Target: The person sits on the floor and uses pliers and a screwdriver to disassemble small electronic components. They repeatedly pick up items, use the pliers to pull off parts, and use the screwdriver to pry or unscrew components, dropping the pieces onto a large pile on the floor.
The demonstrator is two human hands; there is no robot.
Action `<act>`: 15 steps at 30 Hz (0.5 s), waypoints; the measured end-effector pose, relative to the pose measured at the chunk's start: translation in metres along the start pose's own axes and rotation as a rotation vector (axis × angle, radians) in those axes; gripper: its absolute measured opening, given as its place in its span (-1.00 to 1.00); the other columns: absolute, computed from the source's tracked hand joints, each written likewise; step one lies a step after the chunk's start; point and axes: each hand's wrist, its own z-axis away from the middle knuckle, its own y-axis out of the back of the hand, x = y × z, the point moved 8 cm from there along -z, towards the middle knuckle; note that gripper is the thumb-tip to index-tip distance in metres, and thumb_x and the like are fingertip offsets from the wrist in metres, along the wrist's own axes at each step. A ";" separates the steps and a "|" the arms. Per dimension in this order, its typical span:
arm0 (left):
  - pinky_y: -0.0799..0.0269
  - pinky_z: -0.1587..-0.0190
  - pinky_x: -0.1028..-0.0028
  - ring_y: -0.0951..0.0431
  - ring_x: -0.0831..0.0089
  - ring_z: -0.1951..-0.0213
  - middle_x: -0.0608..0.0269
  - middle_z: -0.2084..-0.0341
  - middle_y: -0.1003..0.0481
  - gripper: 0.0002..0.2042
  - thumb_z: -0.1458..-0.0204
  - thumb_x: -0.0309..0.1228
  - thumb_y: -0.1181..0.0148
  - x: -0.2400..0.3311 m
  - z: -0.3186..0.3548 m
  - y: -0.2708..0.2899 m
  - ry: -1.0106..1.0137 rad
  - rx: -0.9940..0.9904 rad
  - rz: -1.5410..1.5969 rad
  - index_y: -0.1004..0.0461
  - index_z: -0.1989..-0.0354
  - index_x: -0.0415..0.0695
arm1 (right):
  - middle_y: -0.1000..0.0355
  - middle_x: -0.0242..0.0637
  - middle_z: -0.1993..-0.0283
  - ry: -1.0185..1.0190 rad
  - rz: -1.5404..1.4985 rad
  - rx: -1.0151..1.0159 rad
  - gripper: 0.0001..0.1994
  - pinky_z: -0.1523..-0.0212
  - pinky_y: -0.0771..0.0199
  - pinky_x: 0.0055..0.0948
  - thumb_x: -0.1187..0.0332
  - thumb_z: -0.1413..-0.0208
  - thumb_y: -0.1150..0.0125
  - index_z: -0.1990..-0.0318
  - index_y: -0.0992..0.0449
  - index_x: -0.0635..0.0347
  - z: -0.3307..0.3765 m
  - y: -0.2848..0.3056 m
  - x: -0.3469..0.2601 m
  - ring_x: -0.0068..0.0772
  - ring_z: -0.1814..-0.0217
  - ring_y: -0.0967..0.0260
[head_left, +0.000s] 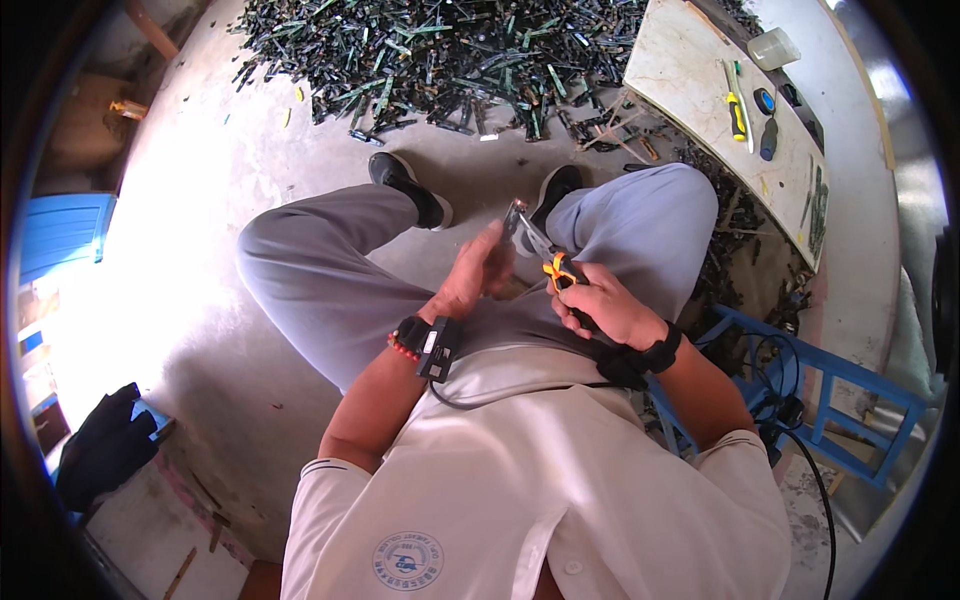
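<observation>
My left hand point(474, 272) is closed round a small dark strip-shaped part point(511, 220), held upright above the floor between my knees. A coppery glint shows at the part's upper end, but its exact kind is too small to make out. In my right hand point(612, 308) are pliers with black and orange handles point(563, 272). Their metal jaws point(534, 234) point up and left and meet the part near its top. Whether the jaws grip it or only touch it, I cannot tell.
A large heap of dark and green strip-like parts point(430, 60) covers the floor ahead. To the right, a pale board point(700, 70) carries a yellow-handled screwdriver point(737, 115), a dark-handled tool point(768, 139) and a translucent cup point(773, 48). A blue frame point(850, 375) stands beside my right elbow.
</observation>
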 end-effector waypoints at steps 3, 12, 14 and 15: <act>-0.14 0.54 0.52 -0.24 0.52 0.64 0.33 0.64 -0.33 -0.38 -0.17 0.30 0.20 -0.009 -0.005 0.006 0.093 0.048 0.075 -0.38 0.47 -0.08 | -0.28 -0.40 0.45 0.056 0.157 -0.006 -0.80 0.62 -0.19 -0.63 0.41 -0.12 0.00 0.14 -0.32 0.29 0.005 -0.003 -0.001 -0.66 0.53 -0.21; -0.18 0.54 0.51 -0.29 0.48 0.63 0.30 0.63 -0.36 -0.29 -0.13 0.39 0.30 -0.023 -0.011 0.021 0.171 0.111 0.060 -0.40 0.44 -0.10 | -0.44 0.09 0.35 0.392 1.227 0.346 -0.74 0.27 -0.41 -0.04 0.43 0.04 -0.17 0.21 -0.30 0.34 0.016 0.009 -0.034 0.14 0.27 -0.43; -0.18 0.51 0.52 -0.26 0.49 0.62 0.32 0.63 -0.33 -0.32 -0.13 0.39 0.26 -0.023 -0.010 0.017 0.190 0.125 0.078 -0.37 0.43 -0.06 | -0.45 0.08 0.33 0.420 1.341 0.372 -0.74 0.27 -0.43 -0.03 0.42 0.04 -0.18 0.22 -0.30 0.32 0.016 0.007 -0.034 0.12 0.26 -0.45; -0.18 0.51 0.52 -0.26 0.49 0.62 0.32 0.63 -0.33 -0.33 -0.13 0.38 0.24 -0.020 -0.008 0.015 0.181 0.125 0.094 -0.38 0.41 -0.07 | -0.44 0.07 0.33 0.422 1.391 0.380 -0.74 0.27 -0.43 -0.03 0.41 0.03 -0.17 0.21 -0.30 0.32 0.014 0.002 -0.034 0.11 0.27 -0.45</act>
